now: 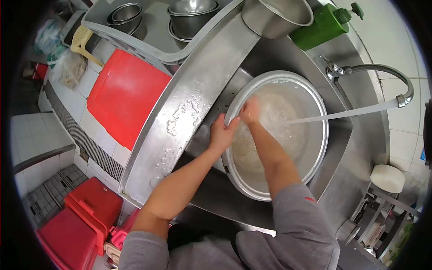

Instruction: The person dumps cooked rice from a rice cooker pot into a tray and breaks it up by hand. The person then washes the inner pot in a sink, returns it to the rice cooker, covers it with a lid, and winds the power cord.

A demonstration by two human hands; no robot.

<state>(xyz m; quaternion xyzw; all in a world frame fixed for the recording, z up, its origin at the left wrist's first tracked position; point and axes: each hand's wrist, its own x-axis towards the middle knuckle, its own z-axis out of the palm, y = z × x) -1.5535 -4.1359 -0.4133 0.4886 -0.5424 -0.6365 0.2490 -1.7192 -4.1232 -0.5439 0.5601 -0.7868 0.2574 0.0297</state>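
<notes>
A large round aluminium pot [322, 96] sits in the steel sink, holding cloudy, churning water [274, 135]. My left hand [222, 135] grips the pot's rim on its left side, the thumb over the edge. Inside the pot, near that same rim, my right hand [250, 110] is at the water; motion blurs its fingers, so I cannot tell their shape. From the curved tap [403, 98] on the right, a stream of water [346, 113] runs down into the pot. What lies under the cloudy surface is hidden.
The sink ledge [198, 99] is wet. A steel pot [274, 20] and a green pump bottle [321, 27] stand at the sink's back. A grey tub [157, 27] holds several metal bowls. Red lids [128, 94] lie left; a white round block [388, 178] is right.
</notes>
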